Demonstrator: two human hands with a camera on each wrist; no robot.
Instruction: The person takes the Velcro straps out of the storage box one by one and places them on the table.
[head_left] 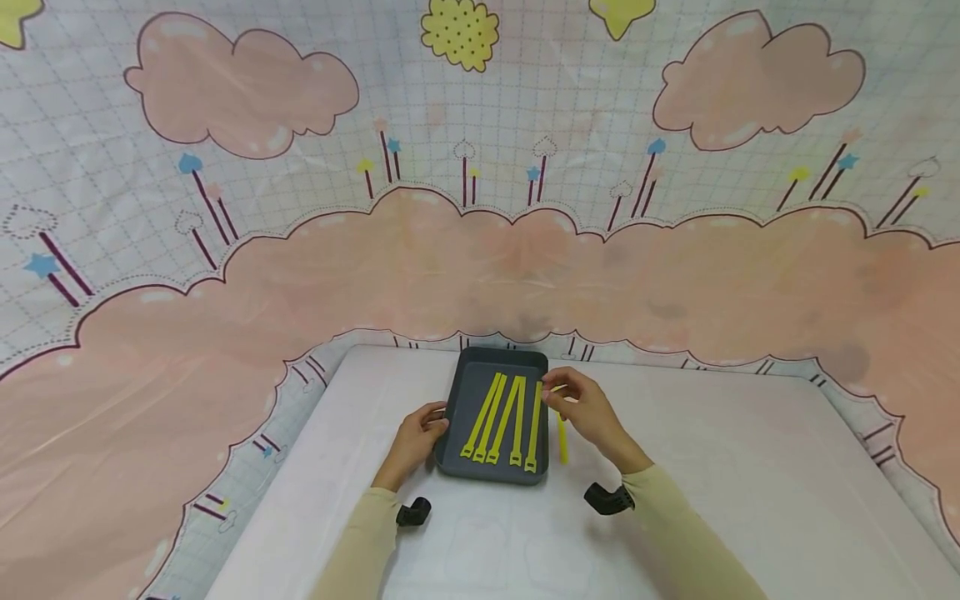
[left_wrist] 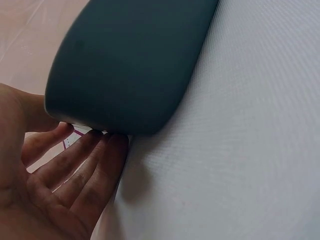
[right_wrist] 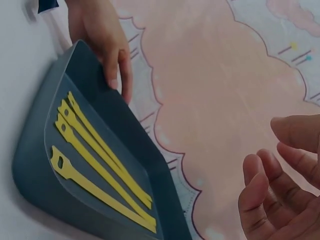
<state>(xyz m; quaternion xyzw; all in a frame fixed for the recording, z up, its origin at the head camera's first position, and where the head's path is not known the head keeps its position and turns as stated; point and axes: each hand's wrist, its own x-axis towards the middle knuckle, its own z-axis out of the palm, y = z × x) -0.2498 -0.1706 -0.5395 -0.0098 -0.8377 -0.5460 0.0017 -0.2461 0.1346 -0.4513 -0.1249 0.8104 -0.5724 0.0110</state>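
A dark grey tray (head_left: pixel 491 475) lies on the white table, with several yellow cable ties (head_left: pixel 517 421) side by side in it, their slotted heads toward me. My left hand (head_left: pixel 411 442) holds the tray's left side; in the left wrist view its fingertips (left_wrist: pixel 117 142) are against the tray wall. At the tray's right rim is my right hand (head_left: pixel 588 408), thumb and forefinger close to the upper end of the rightmost tie. The right wrist view shows that hand's fingers (right_wrist: pixel 257 200) apart, nothing between them. Another yellow strip (head_left: pixel 563 442) extends below the right hand, outside the tray.
The white table (head_left: pixel 720 475) stretches out on both sides of the tray. Behind it hangs a cloth printed with pink clouds (head_left: pixel 247 92). Each wrist carries a black camera mount (head_left: pixel 609 498).
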